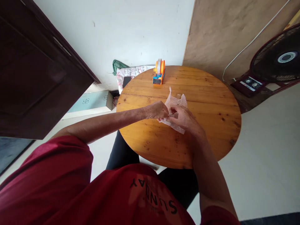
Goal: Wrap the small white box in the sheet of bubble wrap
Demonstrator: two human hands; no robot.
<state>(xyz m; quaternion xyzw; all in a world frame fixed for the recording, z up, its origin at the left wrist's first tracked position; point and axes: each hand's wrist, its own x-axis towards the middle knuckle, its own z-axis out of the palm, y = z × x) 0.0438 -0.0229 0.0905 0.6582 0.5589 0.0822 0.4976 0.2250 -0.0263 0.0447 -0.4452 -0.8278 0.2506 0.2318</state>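
Note:
A crumpled, translucent white wrapping sheet (178, 100) lies on the round wooden table (211, 115) under both hands. It looks like bubble wrap, though I cannot be sure. My left hand (156, 110) is closed in a fist at the sheet's left side, gripping its edge. Coming in from the right, my right hand (184, 118) has its thumb and fingers bent and pinching the middle of the sheet, close against the left hand. Whether something is wrapped inside is hidden by the fingers. A small tan piece (178, 96) shows at the far edge of the sheet.
An orange and blue tape dispenser (159, 72) stands near the table's far edge. Behind the table at left are a printed white bag (120, 76) and a green bag (118, 66). A black fan (278, 56) stands at right. A dark door (35, 68) is at left.

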